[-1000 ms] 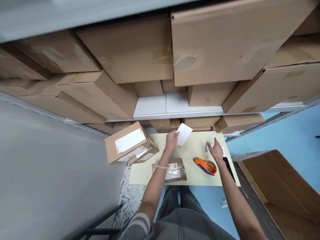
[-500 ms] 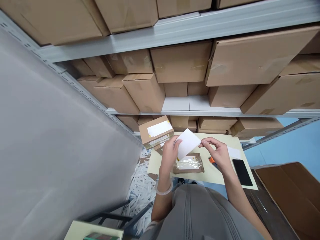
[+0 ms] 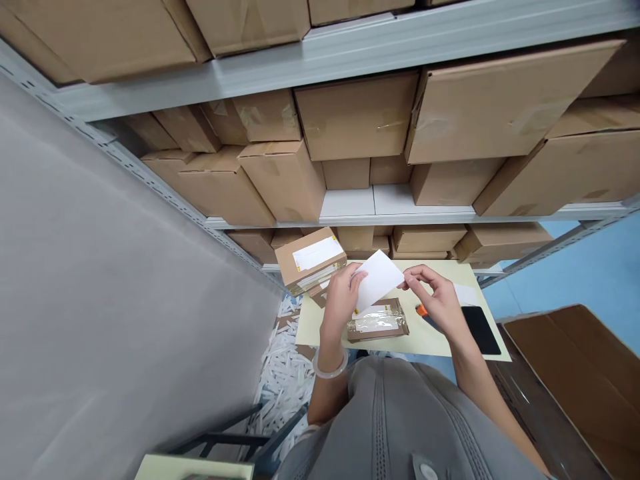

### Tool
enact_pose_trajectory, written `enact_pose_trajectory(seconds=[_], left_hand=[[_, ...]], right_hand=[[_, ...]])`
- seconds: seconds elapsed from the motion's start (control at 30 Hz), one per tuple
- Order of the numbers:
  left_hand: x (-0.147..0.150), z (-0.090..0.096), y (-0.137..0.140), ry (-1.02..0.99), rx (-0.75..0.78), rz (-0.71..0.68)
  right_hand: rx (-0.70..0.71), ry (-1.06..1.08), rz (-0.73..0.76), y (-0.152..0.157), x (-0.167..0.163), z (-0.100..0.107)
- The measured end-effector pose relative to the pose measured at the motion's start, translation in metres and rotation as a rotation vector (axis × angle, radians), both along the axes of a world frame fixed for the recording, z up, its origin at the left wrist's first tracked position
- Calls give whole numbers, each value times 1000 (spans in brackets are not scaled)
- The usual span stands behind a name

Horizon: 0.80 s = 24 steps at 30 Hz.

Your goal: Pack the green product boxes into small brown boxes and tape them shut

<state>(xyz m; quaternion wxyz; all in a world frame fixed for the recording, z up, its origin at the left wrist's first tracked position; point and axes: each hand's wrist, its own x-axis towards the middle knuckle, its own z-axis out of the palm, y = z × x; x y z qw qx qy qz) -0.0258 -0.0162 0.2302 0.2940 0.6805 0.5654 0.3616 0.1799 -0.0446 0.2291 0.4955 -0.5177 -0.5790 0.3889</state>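
Observation:
A white label sheet [image 3: 379,279] with a small yellow mark at its lower corner is held in front of me. My left hand [image 3: 343,297] grips its left side, thumb on top. At its right corner, the fingertips of my right hand [image 3: 434,297] are pinched together. Below the sheet lies a flat cardboard parcel [image 3: 400,318] wrapped in clear tape, with white labels on it. Left of my left hand, a cardboard box [image 3: 287,257] with a white label rests on other labelled parcels. An orange-tipped tool [image 3: 421,310] lies partly hidden beside my right hand.
A black phone [image 3: 481,331] lies on the pale table [image 3: 310,328] at right. Shelves [image 3: 350,219] full of cardboard boxes rise behind it. White paper shreds [image 3: 285,373] cover the floor at left; a large open carton [image 3: 575,367] stands at right.
The view has tilted and shifted slightly. Both hands keep their hold on the label sheet, with little visible movement.

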Motion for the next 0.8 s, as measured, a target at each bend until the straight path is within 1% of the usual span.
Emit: enact_pose_trajectory(seconds=[0.13, 0.2, 0.27, 0.3, 0.33, 0.37, 0.4, 0.43, 0.5, 0.6, 0.8], left_hand=[[5, -2, 5, 5, 4, -62], [11, -3, 5, 28, 87, -13], [23, -3, 2, 73, 221, 53], [30, -3, -1, 90, 286, 48], [38, -4, -3, 93, 336, 6], [46, -5, -6, 76, 371, -68], [54, -7, -8, 42, 387, -140], [61, -10, -10, -3, 391, -181], [70, -15, -12, -96, 385, -193], [72, -22, -13, -180, 406, -142], [67, -19, -14, -196, 461, -139]], right_hand=[[-13, -31, -60, -3, 5, -3], [-17, -5, -105, -3, 6, -5], [-16, 37, -170, -2, 3, -8], [-10, 60, -205, -1, 1, -9], [-4, 85, -233, -1, -1, -10], [5, 110, -256, 0, -4, -10], [14, 134, -273, 0, -7, -11], [25, 152, -283, 0, -10, -11], [46, 171, -290, -1, -15, -10], [72, 174, -269, -3, -19, -7], [86, 179, -229, -5, -20, -2]])
